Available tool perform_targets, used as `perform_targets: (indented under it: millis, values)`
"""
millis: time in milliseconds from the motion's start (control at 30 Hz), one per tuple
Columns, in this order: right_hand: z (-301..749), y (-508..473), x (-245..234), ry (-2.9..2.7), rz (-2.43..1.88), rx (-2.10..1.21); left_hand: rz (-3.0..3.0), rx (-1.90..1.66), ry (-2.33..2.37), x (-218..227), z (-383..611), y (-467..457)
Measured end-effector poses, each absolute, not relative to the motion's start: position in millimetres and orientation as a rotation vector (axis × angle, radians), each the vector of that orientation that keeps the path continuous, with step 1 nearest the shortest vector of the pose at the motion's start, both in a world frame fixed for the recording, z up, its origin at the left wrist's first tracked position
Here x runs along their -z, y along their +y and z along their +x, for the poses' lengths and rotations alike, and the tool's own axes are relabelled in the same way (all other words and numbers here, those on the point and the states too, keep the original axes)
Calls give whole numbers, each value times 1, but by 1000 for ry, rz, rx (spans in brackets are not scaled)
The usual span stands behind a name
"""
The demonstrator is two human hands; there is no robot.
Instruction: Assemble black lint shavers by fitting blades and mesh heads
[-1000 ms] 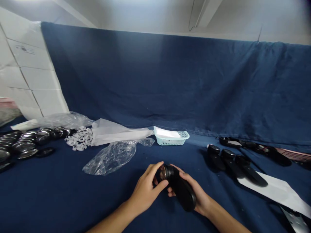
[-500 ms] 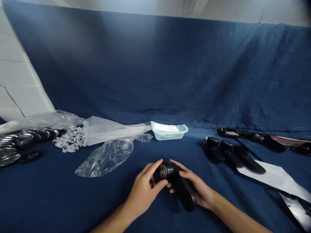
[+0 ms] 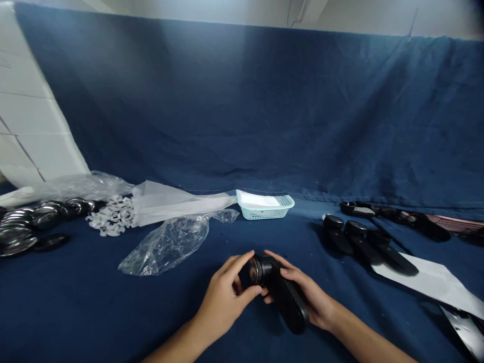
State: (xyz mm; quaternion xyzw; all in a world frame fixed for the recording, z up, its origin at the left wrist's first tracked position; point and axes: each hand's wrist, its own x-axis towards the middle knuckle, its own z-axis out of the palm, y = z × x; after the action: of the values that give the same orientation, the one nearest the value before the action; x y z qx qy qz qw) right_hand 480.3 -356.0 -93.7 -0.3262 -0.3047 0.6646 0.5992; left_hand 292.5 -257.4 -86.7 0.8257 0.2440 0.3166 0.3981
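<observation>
I hold a black handheld device (image 3: 282, 295) with a round head just above the blue cloth, low in the middle of the view. My right hand (image 3: 308, 297) wraps round its long body from below. My left hand (image 3: 225, 297) is closed on the round head end, thumb and fingers pinching its ring. The rest of the body points toward me and to the right.
Three similar black devices (image 3: 361, 244) lie in a row at right, beside a white sheet (image 3: 434, 285). A pale basket (image 3: 264, 206) stands behind. A crumpled clear bag (image 3: 168, 242), small white parts (image 3: 111, 217) and shiny dark domed caps (image 3: 22, 227) lie at left.
The view has shifted slightly. Both hands stay on the black device, which keeps almost the same place; my left fingers have shifted a little on its head.
</observation>
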Motion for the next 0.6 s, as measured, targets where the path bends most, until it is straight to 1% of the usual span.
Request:
perform_targets:
  millis: [400,600]
  values:
    - [481,-353,97,-713,-713,-1562,2196,-769,663,84,289,-257]
    - [481,-354,95,-738,-712,-1567,2466,-688,756,78,286,-258]
